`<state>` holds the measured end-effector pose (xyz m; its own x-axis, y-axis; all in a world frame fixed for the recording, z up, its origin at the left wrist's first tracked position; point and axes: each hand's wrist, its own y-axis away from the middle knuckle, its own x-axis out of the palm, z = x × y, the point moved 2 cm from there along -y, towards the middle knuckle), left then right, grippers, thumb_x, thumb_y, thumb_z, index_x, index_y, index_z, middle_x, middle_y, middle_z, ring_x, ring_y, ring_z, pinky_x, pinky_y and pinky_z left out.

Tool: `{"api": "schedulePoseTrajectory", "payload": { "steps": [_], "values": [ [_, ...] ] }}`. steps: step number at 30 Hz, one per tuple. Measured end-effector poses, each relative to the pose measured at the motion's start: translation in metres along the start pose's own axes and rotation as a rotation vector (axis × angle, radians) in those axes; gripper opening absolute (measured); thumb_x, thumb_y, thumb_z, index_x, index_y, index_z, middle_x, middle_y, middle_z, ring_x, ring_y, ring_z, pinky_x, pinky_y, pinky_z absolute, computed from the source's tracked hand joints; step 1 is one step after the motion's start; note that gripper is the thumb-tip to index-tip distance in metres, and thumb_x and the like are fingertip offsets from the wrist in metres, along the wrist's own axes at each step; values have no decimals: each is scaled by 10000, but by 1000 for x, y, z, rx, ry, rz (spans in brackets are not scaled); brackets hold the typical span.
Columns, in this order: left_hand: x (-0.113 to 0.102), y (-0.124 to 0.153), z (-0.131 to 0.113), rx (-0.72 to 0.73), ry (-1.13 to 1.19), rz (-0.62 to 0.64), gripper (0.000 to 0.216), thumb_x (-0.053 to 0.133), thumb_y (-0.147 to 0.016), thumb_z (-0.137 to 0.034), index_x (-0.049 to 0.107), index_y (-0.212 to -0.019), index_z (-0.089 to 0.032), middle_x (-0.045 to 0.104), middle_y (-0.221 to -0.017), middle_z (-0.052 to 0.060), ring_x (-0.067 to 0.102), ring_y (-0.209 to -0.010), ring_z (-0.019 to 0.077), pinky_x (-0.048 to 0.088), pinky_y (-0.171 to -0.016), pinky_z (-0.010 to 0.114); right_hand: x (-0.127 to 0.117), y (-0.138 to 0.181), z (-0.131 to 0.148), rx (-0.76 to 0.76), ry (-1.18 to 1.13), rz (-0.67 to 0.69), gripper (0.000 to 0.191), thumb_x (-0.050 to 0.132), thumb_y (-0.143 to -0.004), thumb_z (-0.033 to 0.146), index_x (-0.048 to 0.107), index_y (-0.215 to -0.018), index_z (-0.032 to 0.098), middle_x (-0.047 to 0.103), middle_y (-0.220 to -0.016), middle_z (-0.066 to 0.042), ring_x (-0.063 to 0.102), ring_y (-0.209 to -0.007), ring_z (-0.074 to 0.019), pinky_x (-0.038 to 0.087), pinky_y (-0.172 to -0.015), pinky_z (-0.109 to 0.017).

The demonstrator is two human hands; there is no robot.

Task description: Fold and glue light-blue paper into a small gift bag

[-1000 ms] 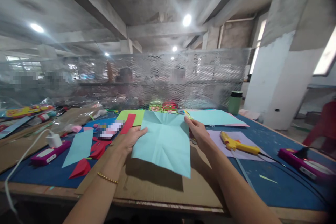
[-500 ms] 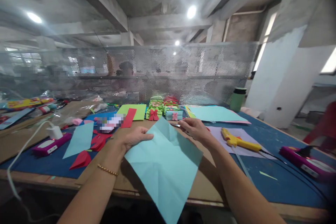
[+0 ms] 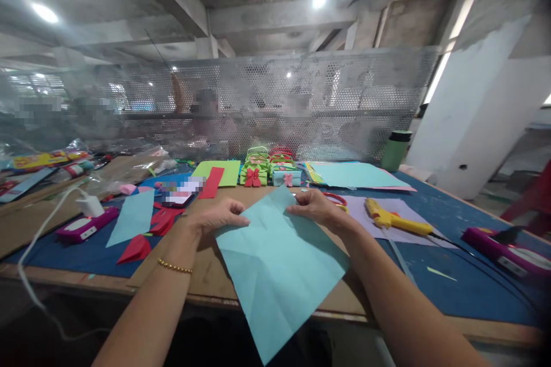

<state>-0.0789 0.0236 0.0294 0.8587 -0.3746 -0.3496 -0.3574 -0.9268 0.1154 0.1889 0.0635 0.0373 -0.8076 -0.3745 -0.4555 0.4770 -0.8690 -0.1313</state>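
Observation:
A creased light-blue sheet of paper (image 3: 279,264) hangs cornerwise in front of me, its lowest corner past the table's front edge. My left hand (image 3: 221,216) pinches its upper left edge, thumb on top. On the upper right edge, my right hand (image 3: 312,206) grips the sheet between thumb and bent fingers. Just behind that hand shows a pair of scissors, its red and yellow handle (image 3: 337,200) partly covered by the hand. Whether the fingers still touch the scissors is hidden. Brown cardboard (image 3: 202,264) lies under the sheet.
Small green paper bags (image 3: 253,175) with bows stand at the back, beside a light-blue bag (image 3: 287,178). A yellow glue gun (image 3: 396,222) lies on lilac paper at right. Purple power strips (image 3: 505,252) sit on both sides. Red paper pieces (image 3: 135,249) lie left; a green bottle (image 3: 396,151) stands back right.
My right hand has gone from holding the scissors at the sheet's edge to gripping the paper. The scissors' handle now shows behind it. The sheet has shifted slightly right and turned.

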Motion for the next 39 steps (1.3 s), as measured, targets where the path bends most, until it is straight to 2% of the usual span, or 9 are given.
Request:
{"api": "schedulePoseTrajectory", "payload": {
  "steps": [5,11,15,18,22,25,27,33,39],
  "values": [
    [-2,-6,-4,141,-104,-292,204,775,-604,-335,658,-632,-170,603,-627,-22,530,-604,134,342,-535,233,4,3,0,68,-63,4,403,803,-567,508,603,-587,158,528,-535,31,417,-484,-80,300,-458,-227],
    [-16,-15,-3,270,-38,-764,322,671,-706,-460,667,-864,-180,680,-914,52,596,-898,206,441,-783,290,7,11,7,114,-163,22,443,807,-590,550,590,-593,163,524,-536,31,403,-479,-79,307,-465,-234],
    [-31,-19,7,263,121,-932,481,643,-719,-619,622,-892,-170,671,-857,56,610,-876,221,463,-758,303,2,15,11,87,-252,-42,489,750,-646,627,547,-624,183,487,-570,48,384,-505,-79,311,-486,-235],
    [-33,-20,9,251,237,-875,576,607,-723,-729,618,-846,-166,651,-717,36,628,-734,208,483,-661,300,-1,13,10,73,-309,-143,517,754,-633,640,485,-606,200,432,-554,65,350,-488,-74,296,-474,-235],
    [-21,-17,2,242,351,-654,630,566,-756,-779,661,-825,-160,666,-647,56,652,-624,205,513,-586,310,-6,7,4,68,-378,-298,547,750,-588,690,496,-648,210,464,-575,57,402,-500,-88,350,-491,-242],
    [-6,-13,-2,166,479,-397,560,750,-682,-668,700,-872,-143,725,-723,84,686,-659,212,548,-624,315,-8,4,0,72,-406,-366,572,750,-565,715,500,-667,210,470,-586,59,409,-507,-87,360,-494,-239],
    [0,-12,-2,108,517,-318,534,894,-563,-503,711,-886,-118,748,-764,99,694,-671,217,561,-648,322,-9,3,-2,77,-416,-377,575,755,-567,712,491,-660,209,459,-581,65,402,-508,-83,363,-498,-237],
    [1,-11,-2,72,521,-385,534,936,-484,-328,700,-908,-106,759,-798,92,688,-657,202,577,-660,339,-3,3,0,115,-422,-249,509,848,-553,569,512,-615,191,459,-540,71,387,-480,-68,354,-484,-228],
    [1,-12,-3,65,483,-397,536,922,-499,-355,704,-920,-105,760,-851,115,695,-683,213,582,-676,357,-1,5,-2,131,-433,-170,399,888,-515,414,656,-724,166,669,-703,-13,615,-664,-162,493,-657,-298]
  ]
}}
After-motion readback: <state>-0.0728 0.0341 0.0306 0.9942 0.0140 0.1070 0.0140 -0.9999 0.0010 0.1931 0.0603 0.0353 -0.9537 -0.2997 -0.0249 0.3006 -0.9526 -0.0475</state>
